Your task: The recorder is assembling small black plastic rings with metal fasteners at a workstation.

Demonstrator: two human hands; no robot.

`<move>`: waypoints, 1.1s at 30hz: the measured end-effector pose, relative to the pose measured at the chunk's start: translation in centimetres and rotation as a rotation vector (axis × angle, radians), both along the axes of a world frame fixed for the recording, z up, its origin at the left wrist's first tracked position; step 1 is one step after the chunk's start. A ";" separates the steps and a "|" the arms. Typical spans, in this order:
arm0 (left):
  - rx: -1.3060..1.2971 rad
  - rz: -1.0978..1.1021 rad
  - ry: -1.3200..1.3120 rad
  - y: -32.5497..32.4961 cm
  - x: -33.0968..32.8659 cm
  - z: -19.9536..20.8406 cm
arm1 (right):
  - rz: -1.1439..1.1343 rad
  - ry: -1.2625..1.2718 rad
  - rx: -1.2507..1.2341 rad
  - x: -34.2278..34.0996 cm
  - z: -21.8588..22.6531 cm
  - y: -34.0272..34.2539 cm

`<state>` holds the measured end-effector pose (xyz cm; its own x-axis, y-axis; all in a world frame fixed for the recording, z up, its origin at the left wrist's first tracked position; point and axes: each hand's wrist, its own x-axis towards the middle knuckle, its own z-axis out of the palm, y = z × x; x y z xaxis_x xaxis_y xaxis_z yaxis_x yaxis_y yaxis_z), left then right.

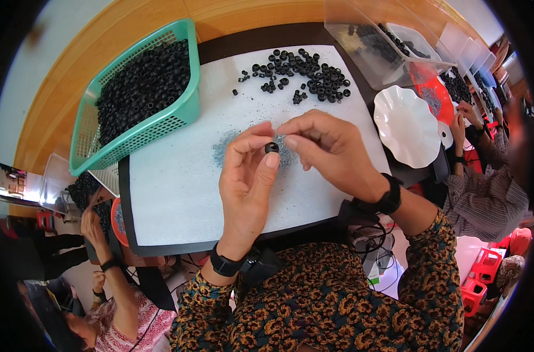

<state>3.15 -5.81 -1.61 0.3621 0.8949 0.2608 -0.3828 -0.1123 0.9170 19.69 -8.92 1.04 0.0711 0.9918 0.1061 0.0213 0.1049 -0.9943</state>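
Over the white sheet (173, 205), my left hand (246, 182) pinches a small black ring-shaped part (271, 147) between thumb and fingers, its hole partly showing. Close beside it, the thumb and forefinger of my right hand (331, 146) come together; whatever they hold is too small to make out. Beneath both hands lies a scatter of tiny blue-grey bits (223, 148), partly hidden by them. Farther off on the sheet is a loose group of black ring-shaped parts (328, 82).
A green basket (187, 111) heaped with similar black parts stands at the left. To the right are a white scalloped dish (404, 126), a clear bin (360, 64) and a red tray (437, 97). Co-workers' hands (92, 229) (466, 114) are busy on both sides.
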 end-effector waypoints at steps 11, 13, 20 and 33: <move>-0.054 0.035 0.146 -0.7 -0.3 -0.2 | 0.042 -0.275 0.159 0.6 0.5 -0.7; -0.036 0.039 0.168 -0.7 -0.7 -0.2 | 0.057 -0.276 0.173 0.4 0.6 -0.8; 0.023 -0.028 0.249 -1.0 -1.8 0.1 | 0.330 0.102 -0.284 1.5 1.9 -0.4; -0.067 -0.132 0.191 -2.0 -3.6 -0.7 | 0.359 -0.160 -0.326 3.4 2.3 4.9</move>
<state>-0.46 -7.80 -2.31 0.5142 0.8496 0.1177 -0.2093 -0.0088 0.9778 23.06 -3.99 3.36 -0.2720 0.9342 -0.2308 0.1956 -0.1812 -0.9638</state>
